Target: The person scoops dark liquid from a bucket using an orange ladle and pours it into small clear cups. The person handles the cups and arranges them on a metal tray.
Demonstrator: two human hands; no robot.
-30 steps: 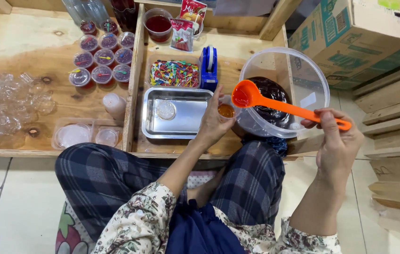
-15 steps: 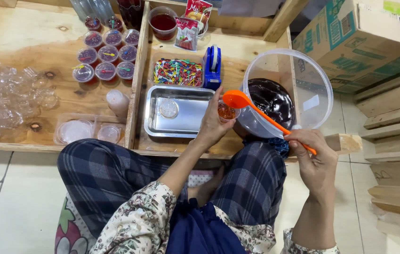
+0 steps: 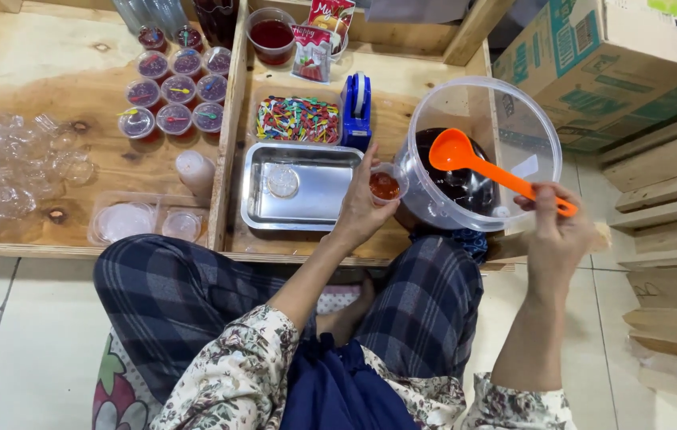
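Seated cross-legged on a tiled floor before a low, shallow wooden tray table. Left hand closed around a small clear plastic cup holding dark red jelly, fingers wrapped about its side, cup upright and just beside the near wall of a large round clear plastic tub. Right hand gripping the end of a bright orange plastic ladle by its handle, thumb and fingers pinched on it, handle slanting up and left so the bowl of the ladle hangs inside the tub, above the dark, near-black liquid at its bottom. Left of the cup, a rectangular shiny steel tray with one round clear lid lying in it. Behind the tray, a clear box of small multicoloured plastic spoons, and just beside that a blue tape dispenser standing on edge. Farther left, beyond a wooden divider, a cluster of filled and lidded small jelly cups, a heap of empty clear cups, and a stack of lids. To the right, a cardboard box resting on wooden planks. Blue plaid trousers and floral sleeves in the foreground.
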